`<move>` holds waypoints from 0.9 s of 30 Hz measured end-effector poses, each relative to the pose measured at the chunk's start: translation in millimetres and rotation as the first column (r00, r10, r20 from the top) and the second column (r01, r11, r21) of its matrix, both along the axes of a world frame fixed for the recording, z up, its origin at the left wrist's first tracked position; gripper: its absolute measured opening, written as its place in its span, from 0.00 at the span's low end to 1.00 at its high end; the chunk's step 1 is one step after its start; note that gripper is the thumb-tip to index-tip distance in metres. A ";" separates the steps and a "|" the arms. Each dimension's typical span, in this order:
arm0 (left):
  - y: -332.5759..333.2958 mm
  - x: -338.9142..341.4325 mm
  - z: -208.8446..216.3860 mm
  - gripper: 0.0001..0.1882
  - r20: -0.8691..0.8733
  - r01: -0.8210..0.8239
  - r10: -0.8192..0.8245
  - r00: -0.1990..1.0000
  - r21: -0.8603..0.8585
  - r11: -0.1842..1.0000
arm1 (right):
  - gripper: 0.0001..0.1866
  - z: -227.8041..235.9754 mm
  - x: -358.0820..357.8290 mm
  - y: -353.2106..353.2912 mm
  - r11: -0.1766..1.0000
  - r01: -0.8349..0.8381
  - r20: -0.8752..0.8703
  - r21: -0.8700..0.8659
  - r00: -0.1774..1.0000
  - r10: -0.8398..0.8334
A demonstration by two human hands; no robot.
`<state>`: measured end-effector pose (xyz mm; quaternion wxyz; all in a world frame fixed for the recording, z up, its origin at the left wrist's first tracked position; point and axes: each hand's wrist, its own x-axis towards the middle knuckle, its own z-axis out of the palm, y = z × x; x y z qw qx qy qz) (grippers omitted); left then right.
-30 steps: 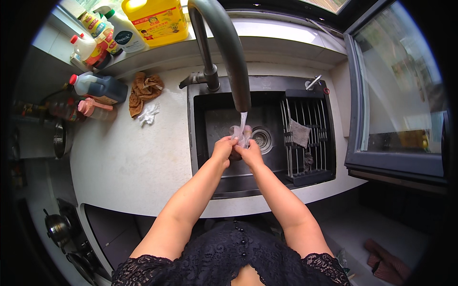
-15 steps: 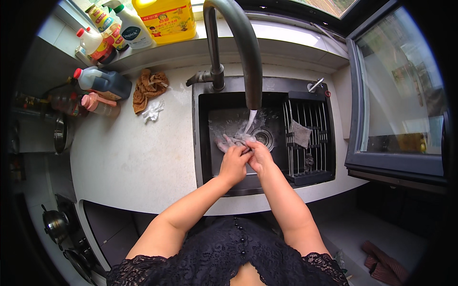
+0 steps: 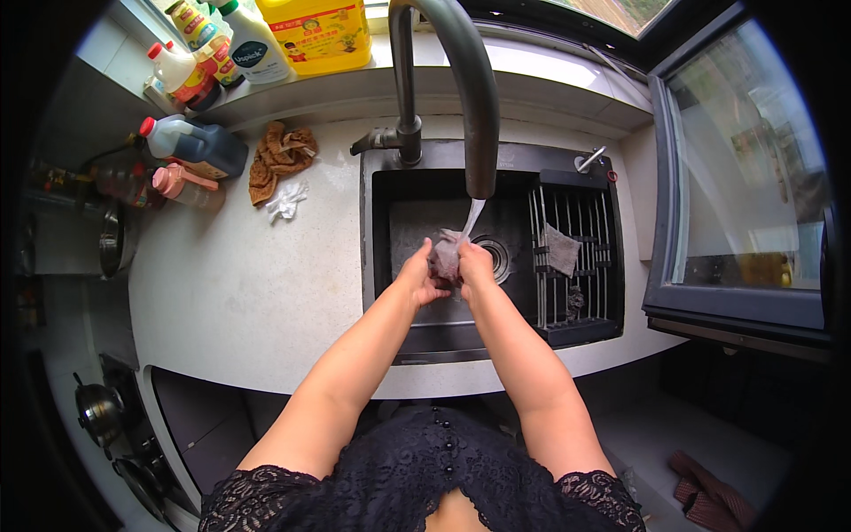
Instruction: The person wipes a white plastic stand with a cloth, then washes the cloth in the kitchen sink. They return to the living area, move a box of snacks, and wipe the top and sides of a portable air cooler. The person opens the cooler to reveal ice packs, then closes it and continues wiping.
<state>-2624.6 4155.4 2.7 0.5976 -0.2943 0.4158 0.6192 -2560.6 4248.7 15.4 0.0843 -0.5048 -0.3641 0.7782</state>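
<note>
Over the black sink [image 3: 381,319], a limp, wet greyish-pink cloth [image 3: 446,255] hangs bunched between my hands. My right hand [image 3: 477,266] is closed on its right side, close to the drain. On the other side, my left hand [image 3: 417,277] has its thumb and fingers spread apart beside the cloth; whether it touches is hard to tell. Water [image 3: 473,217] runs from the dark curved faucet [image 3: 481,115] down by my right hand and the cloth's upper edge. The cloth's underside is hidden.
A rack [image 3: 567,324] with a grey cloth [image 3: 561,251] spans the sink's right part. A brown towel [image 3: 282,160] and crumpled white tissue [image 3: 286,201] lie on the left counter [image 3: 248,293]. Bottles and a yellow jug [image 3: 319,35] stand farther back. An open window [image 3: 745,177] juts in on the right.
My hands have moved apart, and the left one has opened. The cloth, spread out under the water before, is now bunched between them. The view has shifted slightly.
</note>
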 end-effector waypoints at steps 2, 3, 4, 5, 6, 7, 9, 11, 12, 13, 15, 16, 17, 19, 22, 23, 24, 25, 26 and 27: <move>5.4 -5.4 1.4 0.32 0.147 -0.101 0.082 0.986 0.119 0.988 | 0.15 5.5 -2.8 -4.6 0.999 -0.038 0.016 -0.018 0.999 0.039; 10.5 -4.5 -9.4 0.31 0.148 -0.166 0.151 0.977 0.094 0.982 | 0.15 9.6 -0.2 -7.1 0.998 -0.056 -0.017 -0.004 0.998 0.056; 12.6 -5.1 -14.1 0.29 0.161 -0.189 0.172 0.972 0.098 0.977 | 0.16 15.7 2.7 -7.7 0.993 -0.121 -0.046 -0.001 0.992 0.121; 14.5 -5.8 -18.1 0.27 0.174 -0.213 0.193 0.966 0.102 0.972 | 0.16 21.7 5.6 -7.1 0.983 -0.186 -0.074 0.004 0.980 0.186; 15.9 -5.7 -23.4 0.25 0.187 -0.237 0.215 0.959 0.104 0.966 | 0.18 23.7 8.1 -4.8 0.968 -0.251 -0.102 0.010 0.963 0.250; 18.0 -0.8 -33.1 0.19 0.094 -0.222 0.214 0.972 0.080 0.972 | 0.21 16.8 14.5 3.5 0.953 -0.302 -0.129 0.015 0.945 0.302; 20.7 6.0 -46.0 0.17 0.065 -0.262 0.259 0.964 0.049 0.964 | 0.23 16.9 27.9 23.1 0.928 -0.305 -0.031 0.216 0.947 0.319; 26.2 11.2 -41.3 0.16 0.097 -0.320 0.321 0.942 -0.029 0.947 | 0.32 -3.0 30.5 30.4 0.864 -0.264 0.295 0.429 0.945 0.142; 29.5 14.3 -27.8 0.16 0.122 -0.357 0.357 0.926 -0.017 0.934 | 0.34 -8.2 34.7 28.2 0.912 -0.205 0.202 0.355 0.969 0.140; 29.6 15.9 -18.4 0.17 0.151 -0.402 0.399 0.904 -0.013 0.916 | 0.36 -10.8 36.6 19.6 0.950 -0.162 0.112 0.266 0.984 0.137; 32.1 21.0 -18.4 0.20 0.192 -0.457 0.451 0.872 -0.014 0.889 | 0.40 -37.1 41.9 6.8 0.976 -0.209 -0.009 0.055 0.978 0.210; 31.6 23.0 -15.2 0.21 0.190 -0.454 0.446 0.875 0.001 0.891 | 0.37 -33.2 38.0 -0.5 0.987 -0.106 -0.235 -0.118 0.969 0.076; 30.5 25.0 -11.9 0.22 0.188 -0.452 0.441 0.878 0.015 0.892 | 0.33 -38.1 36.4 2.3 0.967 -0.081 -0.263 -0.243 0.965 0.015; 26.3 24.8 4.9 0.24 0.165 -0.384 0.376 0.912 0.020 0.923 | 0.27 -40.6 32.0 9.9 0.901 -0.070 -0.316 -0.429 0.946 -0.078; 15.1 16.2 6.9 0.25 0.127 -0.165 0.153 0.980 0.090 0.982 | 0.22 -30.7 26.9 17.8 0.845 -0.053 -0.368 -0.531 0.914 -0.173; 10.6 14.3 11.3 0.25 0.143 -0.064 0.044 0.989 0.139 0.988 | 0.21 -26.0 25.1 18.6 0.858 -0.010 -0.361 -0.514 0.909 -0.206; 10.1 14.5 16.5 0.26 0.099 -0.062 0.048 0.994 0.140 0.988 | 0.21 -22.1 23.2 19.4 0.868 0.035 -0.356 -0.495 0.903 -0.240; 10.8 15.9 21.4 0.26 0.067 -0.062 0.053 0.996 0.136 0.989 | 0.20 -22.1 22.6 20.2 0.857 -0.024 -0.373 -0.514 0.907 -0.198; 11.0 16.5 25.6 0.27 0.036 -0.061 0.057 0.998 0.131 0.989 | 0.20 -25.2 21.7 19.3 0.906 -0.032 -0.348 -0.423 0.929 -0.129; 6.9 12.2 28.4 0.27 0.019 0.013 -0.015 1.000 0.076 0.997 | 0.20 -28.8 20.6 17.4 0.944 -0.047 -0.314 -0.328 0.947 -0.062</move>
